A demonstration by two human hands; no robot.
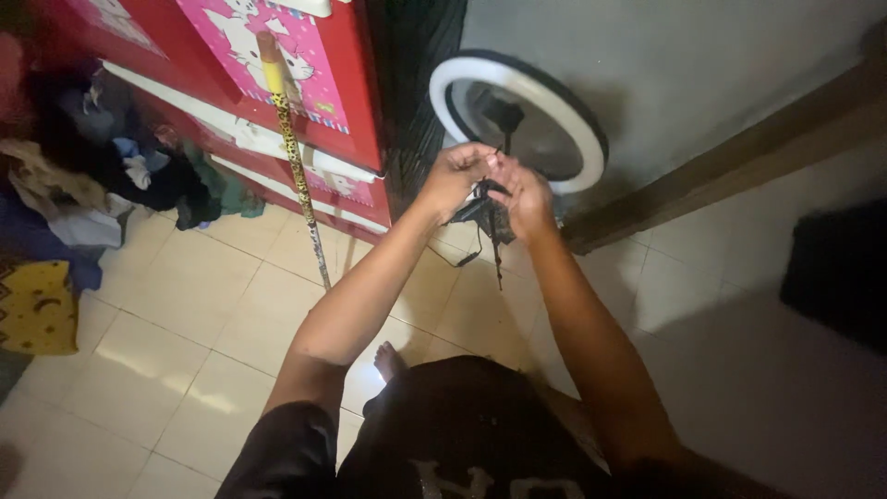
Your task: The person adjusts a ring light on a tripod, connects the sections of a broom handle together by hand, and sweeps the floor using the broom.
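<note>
My left hand (455,176) and my right hand (525,199) meet in front of a white ring light (573,152) that stands against the grey wall. Both hands grip the black mount and cable (482,211) at the bottom of the ring. A thin black cable hangs down from between my hands toward the tiled floor. The fingers hide the exact part being held. A black holder (506,115) sits in the middle of the ring.
A red plastic drawer cabinet (356,102) with pink cartoon panels stands to the left, with a patterned stick (297,166) leaning on it. Piled clothes (92,176) lie at far left. A brown baseboard (721,176) and dark mat (841,268) are on the right.
</note>
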